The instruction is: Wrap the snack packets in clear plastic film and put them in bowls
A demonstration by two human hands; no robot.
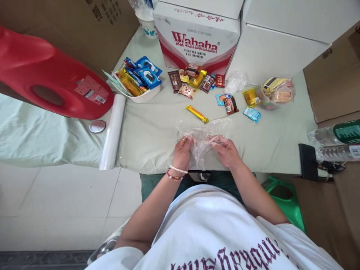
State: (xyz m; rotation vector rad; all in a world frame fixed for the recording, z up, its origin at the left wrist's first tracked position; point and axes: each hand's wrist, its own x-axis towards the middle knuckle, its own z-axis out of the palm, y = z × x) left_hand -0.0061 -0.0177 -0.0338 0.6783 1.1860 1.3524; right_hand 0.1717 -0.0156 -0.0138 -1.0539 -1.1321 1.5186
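Observation:
A thin clear plastic bag (200, 144) is stretched between my two hands near the table's front edge. My left hand (183, 149) pinches its left side, with the fingers closed. On the other side my right hand (225, 150) is closed on the film as well. Just beyond the bag lies a yellow stick-shaped snack packet (197, 113). Farther back sits a loose group of wrapped snacks, among them a brown packet (174, 81) and a cream packet (187, 91). A blue packet (252, 114) and a yellow packet (251, 96) lie to the right.
A white bowl of snacks (146, 96), a plastic-film roll (113, 131) and a big red jug (56, 75) are on the left. At the back stands a Wahaha carton (197, 41). On the right are a filled tub (270, 101), a black phone (308, 161) and plastic bottles (323, 135).

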